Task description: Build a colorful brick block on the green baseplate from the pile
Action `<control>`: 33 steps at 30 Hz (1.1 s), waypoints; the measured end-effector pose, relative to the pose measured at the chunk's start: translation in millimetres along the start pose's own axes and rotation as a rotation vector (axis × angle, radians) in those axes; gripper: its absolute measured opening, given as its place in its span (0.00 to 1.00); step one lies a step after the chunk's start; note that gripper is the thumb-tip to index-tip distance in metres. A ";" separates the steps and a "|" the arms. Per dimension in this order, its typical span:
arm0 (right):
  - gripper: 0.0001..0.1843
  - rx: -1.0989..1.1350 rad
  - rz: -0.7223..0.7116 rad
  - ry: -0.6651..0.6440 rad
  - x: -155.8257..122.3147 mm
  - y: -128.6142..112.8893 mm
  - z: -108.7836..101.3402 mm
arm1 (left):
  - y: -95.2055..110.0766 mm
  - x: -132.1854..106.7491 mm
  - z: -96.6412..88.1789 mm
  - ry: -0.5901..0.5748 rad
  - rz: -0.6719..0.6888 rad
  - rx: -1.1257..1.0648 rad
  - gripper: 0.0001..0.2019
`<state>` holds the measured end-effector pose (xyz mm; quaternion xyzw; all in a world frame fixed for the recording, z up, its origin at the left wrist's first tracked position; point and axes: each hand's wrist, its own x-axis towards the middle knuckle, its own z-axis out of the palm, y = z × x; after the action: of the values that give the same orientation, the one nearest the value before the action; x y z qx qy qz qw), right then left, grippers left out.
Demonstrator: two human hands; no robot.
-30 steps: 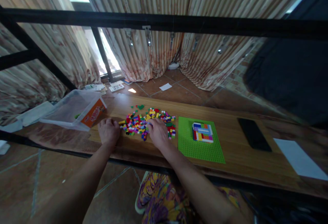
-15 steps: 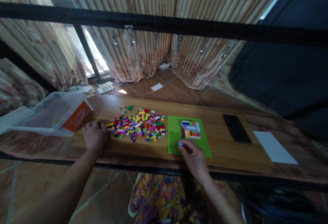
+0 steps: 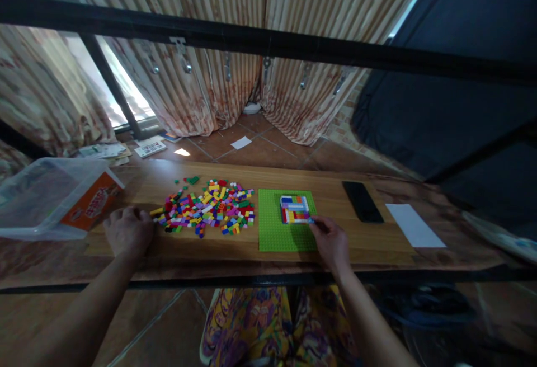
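My right hand (image 3: 332, 241) pinches a small light-blue brick (image 3: 311, 220) at the lower right corner of a low multicoloured brick build (image 3: 294, 210). The brick is partly hidden by my fingertips, and I cannot tell if it touches the build. The build sits on a bright green studded baseplate (image 3: 279, 239). Resting on the table with its fingers loosely apart, my left hand (image 3: 129, 231) holds nothing visible. It lies just left of a spread pile of loose toy bricks (image 3: 210, 208).
A clear plastic box (image 3: 42, 199) with an orange label stands at the left end of the wooden table (image 3: 235, 249). Right of the baseplate lie a black phone (image 3: 363, 202) and a white paper sheet (image 3: 415, 225). A dark rail (image 3: 260, 37) crosses beyond the table.
My right hand has moved from the baseplate's front area to the build's lower right corner, still pinching the brick. The left hand stays by the pile. The view has shifted to the right.
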<state>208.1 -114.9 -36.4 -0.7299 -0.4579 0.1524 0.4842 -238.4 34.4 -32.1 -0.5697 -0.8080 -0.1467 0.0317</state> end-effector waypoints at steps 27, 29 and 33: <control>0.22 0.195 0.048 0.059 25.5 18.1 15.8 | 6.3 -1.8 -8.1 -0.037 -0.008 0.026 0.23; 0.24 0.243 0.116 0.086 28.9 19.8 18.0 | 5.6 -1.6 -7.5 -0.027 0.001 0.027 0.23; 0.24 0.295 0.225 0.095 38.8 24.7 23.8 | 4.6 -1.5 -6.0 -0.016 0.032 0.038 0.23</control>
<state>225.9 -72.5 -60.2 -0.7040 -0.3229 0.2364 0.5867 -234.3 32.8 -25.7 -0.5829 -0.8018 -0.1260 0.0384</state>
